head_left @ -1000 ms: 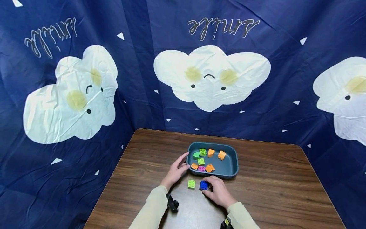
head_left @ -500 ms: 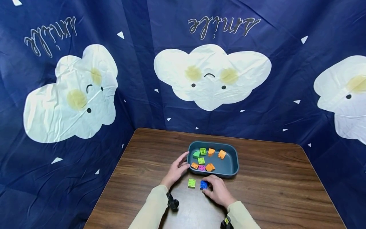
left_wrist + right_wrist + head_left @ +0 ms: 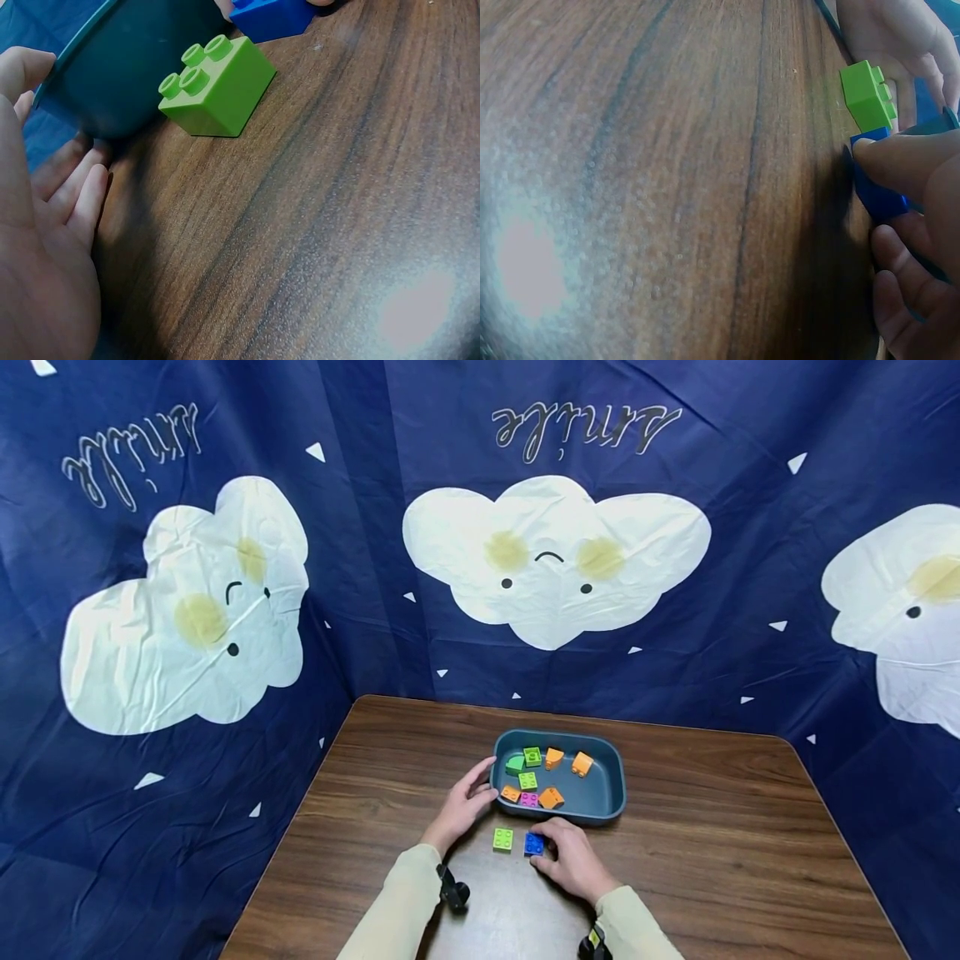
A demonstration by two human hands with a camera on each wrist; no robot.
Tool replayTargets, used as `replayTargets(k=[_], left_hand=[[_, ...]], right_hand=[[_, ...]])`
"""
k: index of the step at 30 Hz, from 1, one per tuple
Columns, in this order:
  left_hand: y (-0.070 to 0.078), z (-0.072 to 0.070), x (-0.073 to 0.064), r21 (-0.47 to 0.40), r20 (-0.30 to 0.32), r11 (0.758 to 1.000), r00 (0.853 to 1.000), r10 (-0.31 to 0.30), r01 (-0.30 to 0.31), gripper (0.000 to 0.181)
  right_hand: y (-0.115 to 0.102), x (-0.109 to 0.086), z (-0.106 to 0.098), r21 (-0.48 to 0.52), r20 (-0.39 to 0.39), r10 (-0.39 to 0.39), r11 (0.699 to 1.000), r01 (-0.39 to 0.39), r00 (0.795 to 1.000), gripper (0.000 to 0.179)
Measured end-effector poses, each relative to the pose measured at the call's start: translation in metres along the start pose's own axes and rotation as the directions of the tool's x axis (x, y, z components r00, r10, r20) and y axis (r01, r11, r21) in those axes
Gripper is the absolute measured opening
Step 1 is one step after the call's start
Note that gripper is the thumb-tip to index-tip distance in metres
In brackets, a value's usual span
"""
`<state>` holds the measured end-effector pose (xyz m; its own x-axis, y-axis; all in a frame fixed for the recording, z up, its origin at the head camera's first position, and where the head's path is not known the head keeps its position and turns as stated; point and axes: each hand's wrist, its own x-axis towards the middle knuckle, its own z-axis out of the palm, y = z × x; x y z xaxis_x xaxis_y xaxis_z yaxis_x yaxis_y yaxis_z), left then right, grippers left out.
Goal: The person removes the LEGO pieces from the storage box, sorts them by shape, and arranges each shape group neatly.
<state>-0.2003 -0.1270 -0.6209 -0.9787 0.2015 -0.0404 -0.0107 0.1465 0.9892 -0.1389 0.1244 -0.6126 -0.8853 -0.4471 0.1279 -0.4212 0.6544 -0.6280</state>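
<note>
My right hand (image 3: pixel 572 858) pinches a blue toy building brick (image 3: pixel 534 844) between thumb and fingers, low over the table in front of a dark teal tray (image 3: pixel 617 777). Just left of it, a lime green building brick (image 3: pixel 502 840) stands studs up on the wood; the left wrist view shows this green brick (image 3: pixel 221 90) close beside the tray wall. At the tray's left end my left hand (image 3: pixel 459 810) touches the rim with extended fingers and thumb. In the right wrist view the thumb lies along the blue brick (image 3: pixel 877 184), covering part of it.
Inside the tray lie several bricks: orange pieces (image 3: pixel 581 765), a magenta one (image 3: pixel 528 799), lime ones (image 3: pixel 527 781) and a rounded green one (image 3: pixel 515 765). The brown wooden table (image 3: pixel 720 827) reaches back to a dark blue curtain (image 3: pixel 360 610) printed with clouds.
</note>
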Motion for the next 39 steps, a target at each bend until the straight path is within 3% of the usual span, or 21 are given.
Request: replayTargets(k=[8,39], left_hand=[[0.0008,-0.0001,-0.0007,0.001,0.006,1.000,1.000,-0.019,0.019,0.058],[-0.0010,0.0000,0.0000,-0.030,0.010,1.000,1.000,0.007,-0.007,0.059]], right_hand=[[0.0006,0.0000,0.0006,-0.004,0.014,0.005,1.000,-0.005,1.000,0.035],[0.0021,-0.0010,0.0000,-0.002,0.021,0.032,0.999,-0.032,0.999,0.036]])
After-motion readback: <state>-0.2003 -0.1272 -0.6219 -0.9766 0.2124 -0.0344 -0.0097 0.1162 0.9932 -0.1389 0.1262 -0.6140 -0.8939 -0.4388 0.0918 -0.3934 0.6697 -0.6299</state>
